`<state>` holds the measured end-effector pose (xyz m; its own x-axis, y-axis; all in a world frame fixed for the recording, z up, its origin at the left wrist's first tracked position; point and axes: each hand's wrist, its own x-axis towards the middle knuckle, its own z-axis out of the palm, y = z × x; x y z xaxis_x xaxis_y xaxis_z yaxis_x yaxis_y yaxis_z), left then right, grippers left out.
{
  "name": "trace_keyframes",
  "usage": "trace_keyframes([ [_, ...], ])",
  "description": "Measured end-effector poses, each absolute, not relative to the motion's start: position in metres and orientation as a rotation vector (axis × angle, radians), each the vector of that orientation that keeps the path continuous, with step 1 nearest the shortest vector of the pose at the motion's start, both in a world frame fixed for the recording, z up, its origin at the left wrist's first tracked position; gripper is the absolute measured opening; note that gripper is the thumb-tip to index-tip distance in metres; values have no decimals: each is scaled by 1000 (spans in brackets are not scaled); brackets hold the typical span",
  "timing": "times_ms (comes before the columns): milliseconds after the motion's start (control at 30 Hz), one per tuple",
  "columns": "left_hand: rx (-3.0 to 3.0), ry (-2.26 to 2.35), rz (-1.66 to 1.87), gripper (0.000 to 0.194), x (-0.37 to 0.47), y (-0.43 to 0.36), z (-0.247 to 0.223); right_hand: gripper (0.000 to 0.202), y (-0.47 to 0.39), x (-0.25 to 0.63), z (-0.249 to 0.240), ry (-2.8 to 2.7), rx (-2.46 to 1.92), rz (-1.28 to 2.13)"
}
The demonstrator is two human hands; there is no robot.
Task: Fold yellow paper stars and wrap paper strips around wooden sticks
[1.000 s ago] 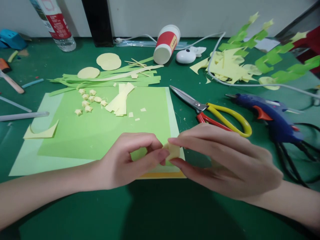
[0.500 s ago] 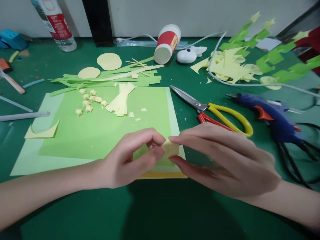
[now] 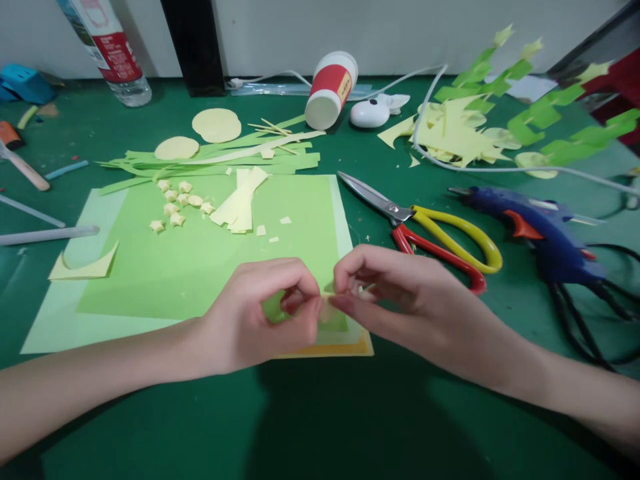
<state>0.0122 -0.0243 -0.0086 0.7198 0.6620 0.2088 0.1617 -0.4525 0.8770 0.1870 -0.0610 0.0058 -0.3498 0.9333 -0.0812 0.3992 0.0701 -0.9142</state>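
Your right hand [image 3: 423,310] just curled in from that looser hold, so now it and your left hand [image 3: 267,317] both pinch the paper [image 3: 327,305] between them, mostly hidden by fingertips.

A pale grey, flat wall [image 3: 280,40] rises behind the far edge of the dark green, smooth-topped bench [image 3: 165,427].
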Motion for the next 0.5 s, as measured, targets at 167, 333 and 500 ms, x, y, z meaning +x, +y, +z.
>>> trace_keyframes([
  [167, 2009, 635, 686, 19, 14, -24, -9, 14, -58, 186, 4, -1813, -1281, 1637],
  [333, 1973, 596, 629, 18, 11, -21, -11, 24, -58, 186, 3, -1848, -1227, 1666],
  [500, 2047, 496, 500, 26, 10, -20, -13, 25, -58, 188, 3, -1828, -1177, 1569],
])
